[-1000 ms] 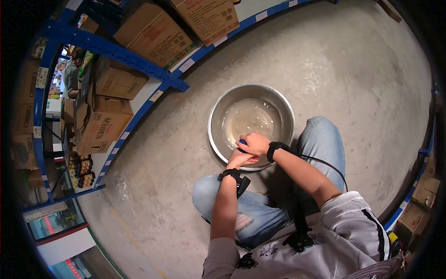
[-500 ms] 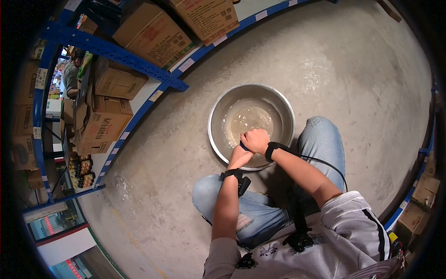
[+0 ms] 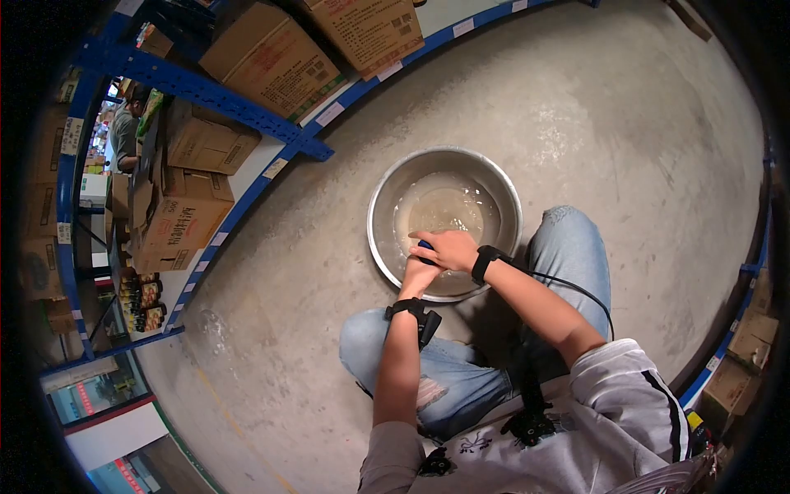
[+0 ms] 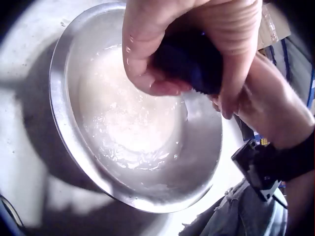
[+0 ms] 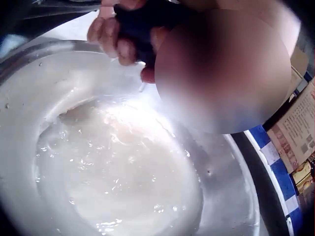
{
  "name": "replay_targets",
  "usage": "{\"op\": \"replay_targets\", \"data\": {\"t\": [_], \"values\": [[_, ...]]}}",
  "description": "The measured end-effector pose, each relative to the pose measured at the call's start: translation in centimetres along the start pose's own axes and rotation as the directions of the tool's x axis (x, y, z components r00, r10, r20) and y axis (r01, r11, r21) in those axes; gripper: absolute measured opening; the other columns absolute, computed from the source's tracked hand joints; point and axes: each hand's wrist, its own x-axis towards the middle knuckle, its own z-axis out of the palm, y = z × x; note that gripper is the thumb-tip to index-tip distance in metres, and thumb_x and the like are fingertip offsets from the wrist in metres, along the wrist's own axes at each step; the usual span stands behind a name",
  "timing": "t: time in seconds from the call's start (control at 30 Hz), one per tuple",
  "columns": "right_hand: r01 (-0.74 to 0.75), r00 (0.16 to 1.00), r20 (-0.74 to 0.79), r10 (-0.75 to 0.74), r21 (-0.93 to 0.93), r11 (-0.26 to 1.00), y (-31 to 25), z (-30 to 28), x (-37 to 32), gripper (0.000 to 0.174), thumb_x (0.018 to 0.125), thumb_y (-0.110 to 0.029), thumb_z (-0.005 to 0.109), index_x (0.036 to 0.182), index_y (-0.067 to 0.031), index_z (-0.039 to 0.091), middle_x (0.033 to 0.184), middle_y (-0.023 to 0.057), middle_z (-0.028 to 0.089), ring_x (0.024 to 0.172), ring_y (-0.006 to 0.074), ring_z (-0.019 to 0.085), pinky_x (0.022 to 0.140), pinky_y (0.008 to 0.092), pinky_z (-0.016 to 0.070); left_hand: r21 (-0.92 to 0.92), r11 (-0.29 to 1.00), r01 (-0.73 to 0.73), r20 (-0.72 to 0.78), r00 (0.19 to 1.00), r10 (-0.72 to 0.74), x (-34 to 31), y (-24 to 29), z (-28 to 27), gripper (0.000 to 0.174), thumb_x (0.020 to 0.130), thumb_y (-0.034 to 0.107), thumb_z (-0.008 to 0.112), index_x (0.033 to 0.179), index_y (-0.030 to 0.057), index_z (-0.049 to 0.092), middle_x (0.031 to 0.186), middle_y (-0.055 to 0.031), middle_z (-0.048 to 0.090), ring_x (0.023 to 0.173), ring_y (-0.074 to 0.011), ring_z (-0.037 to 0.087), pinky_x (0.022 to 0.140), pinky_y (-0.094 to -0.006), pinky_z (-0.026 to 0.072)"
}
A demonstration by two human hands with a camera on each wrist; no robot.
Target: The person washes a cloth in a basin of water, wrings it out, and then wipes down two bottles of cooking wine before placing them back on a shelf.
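The left hand and right hand grip a dark blue thing, maybe cloth. Under that grip, cloudy water sits in a metal bowl.

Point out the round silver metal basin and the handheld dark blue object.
Round silver metal basin (image 3: 444, 161), head view: far inner wall.
Handheld dark blue object (image 4: 190, 61), left wrist view: middle of its visible surface.

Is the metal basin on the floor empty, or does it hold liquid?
Partly filled: cloudy liquid covers the bottom of the metal basin, with glints on its surface and bare wall above.
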Motion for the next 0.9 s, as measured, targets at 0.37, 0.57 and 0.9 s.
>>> {"op": "replay_targets", "data": {"t": [0.37,0.57,0.9], "values": [[0.672,0.74,0.183,-0.647,-0.163,0.722,-1.2,-7.2,-1.3,0.056,0.071,-0.007,0.054,0.122,-0.0222,0.042,0.133,0.007,0.032,0.097,0.0307,0.053,0.077,0.0371,0.0462,-0.448,0.779,0.439,0.432,0.869,-0.241,-1.6,3.7,-2.2,0.016,0.077,0.007,0.058,0.07,0.0112,0.044,0.055,0.0033,0.039,0.042,-0.0056,0.035,0.037,-0.0191,0.0266],[0.709,0.685,0.135,-0.716,-0.347,0.614,0.3,-7.3,-2.1,0.035,0.078,-0.017,0.045,0.113,-0.0151,0.044,0.089,0.01,0.045,0.068,0.0261,0.057,0.052,0.0351,0.0471,-0.055,0.888,0.456,0.561,0.75,-0.351,-3.0,7.7,-0.9,0.019,0.08,0.013,0.059,0.068,0.0112,0.044,0.053,0.0056,0.034,0.04,-0.0023,0.027,0.035,-0.0177,0.0177],[0.461,0.879,0.118,-0.461,-0.453,0.763,-0.2,-4.3,0.5,0.015,0.067,-0.017,0.056,0.078,-0.0061,0.054,0.06,0.0141,0.058,0.059,0.0309,0.06,0.049,0.0408,0.0472,0.697,0.713,-0.074,0.0,0.995,0.104,-0.1,4.9,-0.3,0.031,0.057,0.027,0.066,0.075,0.0019,0.062,0.075,-0.0195,0.062,0.074,-0.0277,0.062,0.065,-0.0358,0.0477]]}}
